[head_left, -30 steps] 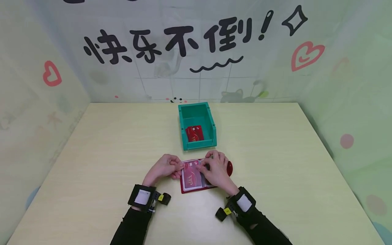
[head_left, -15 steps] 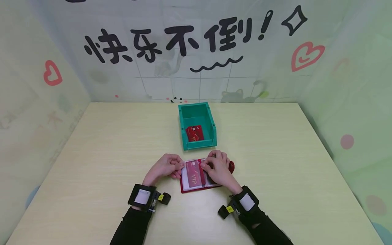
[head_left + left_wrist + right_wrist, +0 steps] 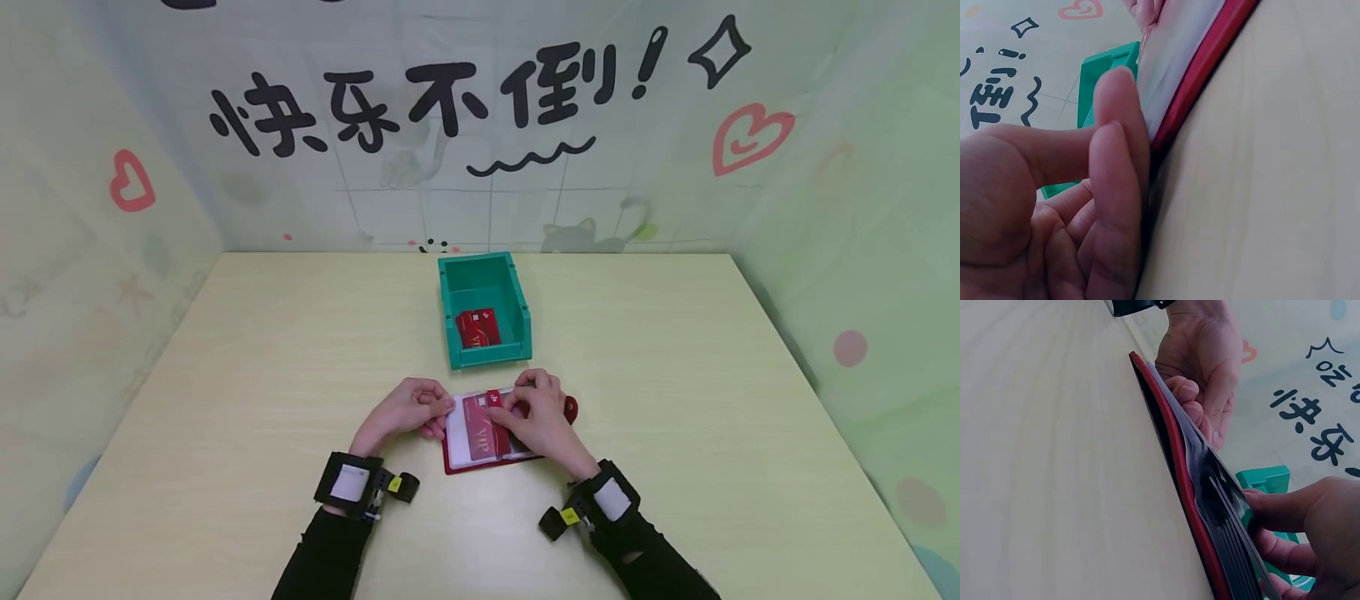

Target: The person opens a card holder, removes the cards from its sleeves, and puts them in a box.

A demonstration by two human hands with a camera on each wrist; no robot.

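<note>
A red card holder (image 3: 467,469) with clear sleeves lies open on the table. In one sleeve sits a red VIP card (image 3: 480,437), its right strip bare and brighter outside the plastic. My left hand (image 3: 408,411) pinches the clear page at the holder's left edge between thumb and finger. From the right, my right hand (image 3: 542,417) pinches the card's bare edge, its other fingers over the holder's right half. Seen from the side in the right wrist view, the red cover (image 3: 1175,440) lies under a stack of dark pages (image 3: 1225,540).
Just behind the holder stands a teal bin (image 3: 489,358) with several red VIP cards (image 3: 480,327) inside. A rounded dark red tab (image 3: 572,409) shows at the holder's right end. Printed cloth walls (image 3: 847,250) enclose the table on the back and sides.
My right hand has drawn a little to the right, and the card has slid with it, baring a red strip outside the sleeve. My left hand has stayed in place.
</note>
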